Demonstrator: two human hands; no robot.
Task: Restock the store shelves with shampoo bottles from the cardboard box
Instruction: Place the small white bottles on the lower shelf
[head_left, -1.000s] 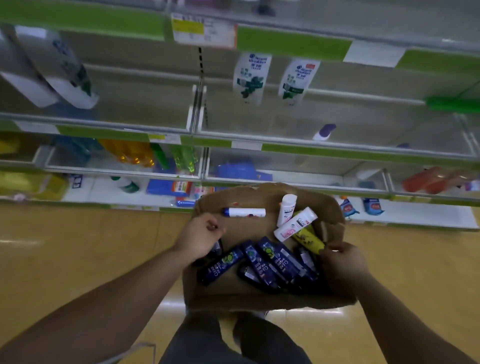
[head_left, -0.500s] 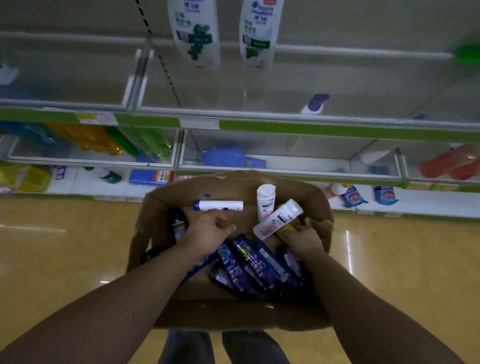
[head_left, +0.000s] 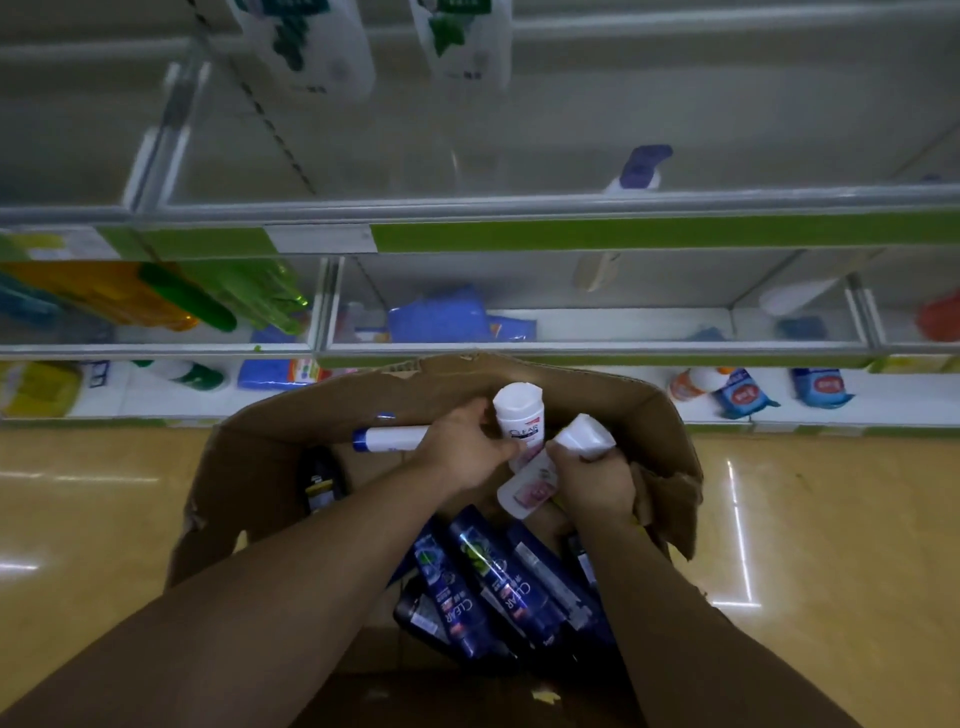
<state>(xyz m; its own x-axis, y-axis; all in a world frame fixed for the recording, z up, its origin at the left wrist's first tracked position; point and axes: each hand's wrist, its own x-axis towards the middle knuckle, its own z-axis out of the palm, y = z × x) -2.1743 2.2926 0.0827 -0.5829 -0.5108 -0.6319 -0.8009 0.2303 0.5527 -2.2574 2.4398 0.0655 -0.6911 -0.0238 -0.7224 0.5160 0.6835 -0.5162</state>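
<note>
**So, both hands down in the box, one white bottle each**

Okay, going from the left wall of the cardboard box (head_left: 249, 467): a black bottle (head_left: 319, 483) lies against it. Just past that, a white tube with a blue cap (head_left: 389, 438) lies flat near the far edge, its right end hidden behind the left hand (head_left: 462, 452).

That hand has its fingers curled against the side of a white shampoo bottle (head_left: 519, 415) standing upright near the middle of the far edge. It looks like a real grip, though the thumb is out of sight.

Right beside it, the right hand (head_left: 592, 480) is wrapped round a second white bottle with a pink label (head_left: 527, 491). That one's tilted, cap up and to the right, bottom end down toward the left hand. Whether the two white bottles actually touch, I can't tell.

Nearer the near edge, between the forearms, a bunch of dark blue CLEAR bottles (head_left: 498, 577) lie side by side. The box's right wall is torn and crumpled.

Behind the box are the shelves (head_left: 623, 234). The middle one has orange and green bottles (head_left: 156, 301) at its left end and blue packs (head_left: 441, 317) near the middle. The one above has a purple-capped bottle (head_left: 641, 166) toward its right end.
</note>
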